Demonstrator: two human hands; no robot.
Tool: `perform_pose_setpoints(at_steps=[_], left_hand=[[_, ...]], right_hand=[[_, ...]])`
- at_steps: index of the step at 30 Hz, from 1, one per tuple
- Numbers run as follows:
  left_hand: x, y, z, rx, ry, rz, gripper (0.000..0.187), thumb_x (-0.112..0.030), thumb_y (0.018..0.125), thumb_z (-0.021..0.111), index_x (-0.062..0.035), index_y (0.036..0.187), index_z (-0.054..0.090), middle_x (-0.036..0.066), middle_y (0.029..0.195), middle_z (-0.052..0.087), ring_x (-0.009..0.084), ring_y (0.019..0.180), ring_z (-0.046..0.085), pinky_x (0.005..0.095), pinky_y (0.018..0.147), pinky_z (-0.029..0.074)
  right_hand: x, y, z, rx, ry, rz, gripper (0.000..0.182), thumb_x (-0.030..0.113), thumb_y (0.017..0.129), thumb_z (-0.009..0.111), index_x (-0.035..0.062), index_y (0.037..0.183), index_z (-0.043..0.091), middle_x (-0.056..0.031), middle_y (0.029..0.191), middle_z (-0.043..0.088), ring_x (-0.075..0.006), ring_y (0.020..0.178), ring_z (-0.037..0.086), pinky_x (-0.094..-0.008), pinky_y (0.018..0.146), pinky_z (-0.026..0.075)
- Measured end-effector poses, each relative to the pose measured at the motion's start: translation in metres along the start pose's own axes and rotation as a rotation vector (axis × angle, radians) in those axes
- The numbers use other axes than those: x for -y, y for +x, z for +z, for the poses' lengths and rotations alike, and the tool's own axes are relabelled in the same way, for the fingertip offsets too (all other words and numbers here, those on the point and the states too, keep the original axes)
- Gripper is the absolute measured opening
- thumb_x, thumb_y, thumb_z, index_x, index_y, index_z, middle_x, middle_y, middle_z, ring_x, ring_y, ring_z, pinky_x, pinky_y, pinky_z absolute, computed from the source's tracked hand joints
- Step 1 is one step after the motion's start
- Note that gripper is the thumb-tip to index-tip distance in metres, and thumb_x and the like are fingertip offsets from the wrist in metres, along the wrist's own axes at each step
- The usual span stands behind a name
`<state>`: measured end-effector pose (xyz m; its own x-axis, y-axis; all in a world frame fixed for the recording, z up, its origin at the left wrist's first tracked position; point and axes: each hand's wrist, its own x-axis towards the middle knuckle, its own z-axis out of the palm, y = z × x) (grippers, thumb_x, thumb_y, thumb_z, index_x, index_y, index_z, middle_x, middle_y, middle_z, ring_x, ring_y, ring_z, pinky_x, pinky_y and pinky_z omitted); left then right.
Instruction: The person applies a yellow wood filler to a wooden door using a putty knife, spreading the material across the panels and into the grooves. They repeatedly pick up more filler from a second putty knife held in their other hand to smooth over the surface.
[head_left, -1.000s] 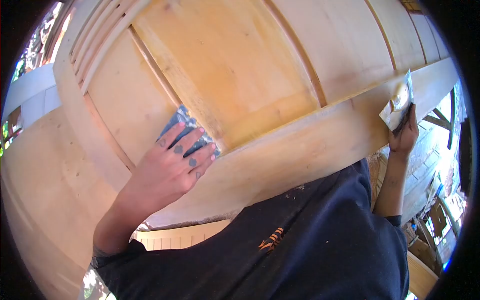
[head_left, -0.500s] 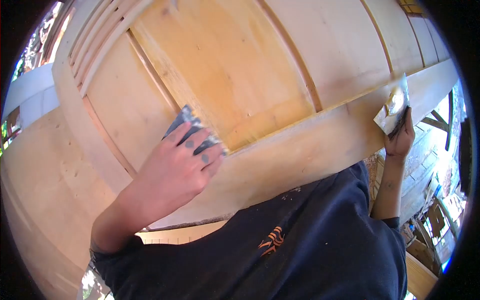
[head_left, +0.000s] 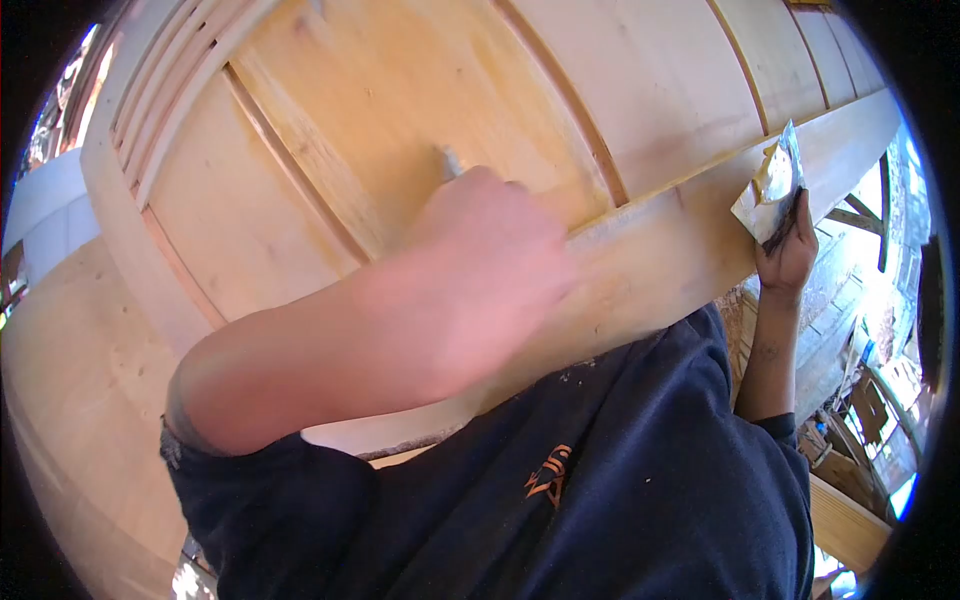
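My left hand [head_left: 495,245] is blurred by motion over the yellowish middle part of a large wooden panel [head_left: 400,90]. Its fingers are closed round a scraper [head_left: 450,162], of which only a small tip shows past the knuckles; the rest is hidden by the hand. At the right, my right hand [head_left: 788,255] grips a silvery, squarish sheet [head_left: 765,212] from below. A pale yellow, glossy paste [head_left: 778,175] lies on that sheet, close to the lower rail of the panel.
Slats [head_left: 170,90] run along the panel's upper left. A curved wooden board [head_left: 80,370] fills the lower left. My dark shirt [head_left: 560,520] is along the bottom. Scrap wood [head_left: 865,440] and a wooden beam [head_left: 850,520] are at the lower right.
My left hand has swept right and slightly up over the panel, and its forearm now stretches across the view. The right hand still grips the sheet; the whole view has shifted slightly.
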<state>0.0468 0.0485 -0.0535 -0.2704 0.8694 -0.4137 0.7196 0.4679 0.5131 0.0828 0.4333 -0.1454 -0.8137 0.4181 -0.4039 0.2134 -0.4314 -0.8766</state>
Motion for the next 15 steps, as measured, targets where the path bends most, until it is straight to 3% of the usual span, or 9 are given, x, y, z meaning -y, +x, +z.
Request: perform_pose_setpoints(at_steps=[4,10,13,15], left_hand=[[-0.003,-0.029,0.017,-0.004,0.032,-0.061,0.011,-0.011,0.074,0.055,-0.0073,0.074,0.065,0.008,0.081,0.062,0.0245,0.084,0.059,0.0396,0.077,0.045],[-0.005,-0.044,0.012,0.299,0.201,-0.155,0.014,-0.012,0.074,0.055,-0.0066,0.083,0.065,0.006,0.086,0.063,0.0219,0.093,0.058,0.0389,0.085,0.043],[-0.003,-0.029,0.006,0.028,0.261,-0.147,0.016,-0.013,0.075,0.055,-0.007,0.087,0.064,0.004,0.09,0.063,0.0209,0.095,0.058,0.0389,0.089,0.042],[-0.002,-0.025,0.012,0.024,0.227,-0.132,0.02,-0.013,0.075,0.055,-0.0073,0.091,0.064,0.004,0.09,0.062,0.0209,0.096,0.058,0.0382,0.09,0.042]], right_hand=[[0.002,-0.007,0.018,-0.055,0.01,0.01,0.044,0.026,0.099,0.036,-0.0028,0.132,0.038,-0.0151,0.131,0.047,-0.0272,0.119,0.048,-0.0426,0.103,0.038],[0.0,-0.006,0.016,-0.052,0.038,-0.005,0.044,0.025,0.099,0.036,-0.0035,0.133,0.037,-0.0158,0.131,0.047,-0.0273,0.12,0.047,-0.0423,0.103,0.038],[-0.002,-0.003,0.004,-0.033,0.043,-0.003,0.044,0.025,0.099,0.036,-0.0036,0.133,0.036,-0.0161,0.131,0.047,-0.0276,0.119,0.048,-0.042,0.103,0.038],[0.002,-0.003,0.007,-0.048,0.032,0.029,0.045,0.026,0.099,0.036,-0.0036,0.133,0.036,-0.0161,0.131,0.047,-0.0279,0.119,0.048,-0.0418,0.103,0.038]])
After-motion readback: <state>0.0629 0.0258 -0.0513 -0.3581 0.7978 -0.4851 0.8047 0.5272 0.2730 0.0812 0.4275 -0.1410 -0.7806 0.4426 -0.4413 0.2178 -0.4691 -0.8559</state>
